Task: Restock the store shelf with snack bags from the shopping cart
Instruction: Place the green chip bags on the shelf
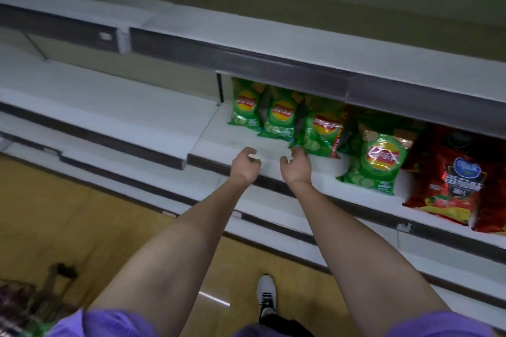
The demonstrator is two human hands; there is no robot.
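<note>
Right now both my arms reach out over the white shelf. My left hand hovers above its front edge, fingers loosely curled, holding nothing. My right hand is beside it, fingers loosely curled, fingertips at the bottom corner of a green snack bag; I cannot tell whether they touch it. Two more green bags stand to its left in a row, and another green bag stands nearer the edge to the right, beside a red bag. The shopping cart sits at lower left on the yellowish floor, blurred.
</note>
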